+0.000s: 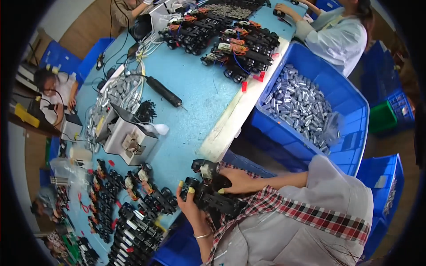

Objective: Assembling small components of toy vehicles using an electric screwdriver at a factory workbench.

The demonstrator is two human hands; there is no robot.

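Note:
A black toy car chassis [216, 191] with dark wheels is held between my two hands, over my lap at the table's near edge. My left hand [191, 208] has its fingers around the wheel end on the left side, and yellow finger covers show on its tips. From the right, my right hand [242, 180] grips the chassis body, its thumb on top and the other fingers partly hidden. A pale part sits on the upper end of the chassis. Just left of my hands, more chassis with wiring [146, 186] lie on the blue table.
A blue bin [355, 146] of small silver cylinders [301, 104] stands right of the table [188, 73]. A black electric screwdriver [163, 92] lies beside a white-grey machine [133, 144]. More chassis [239, 48] crowd the far end, where a co-worker's hands [288, 12] are busy.

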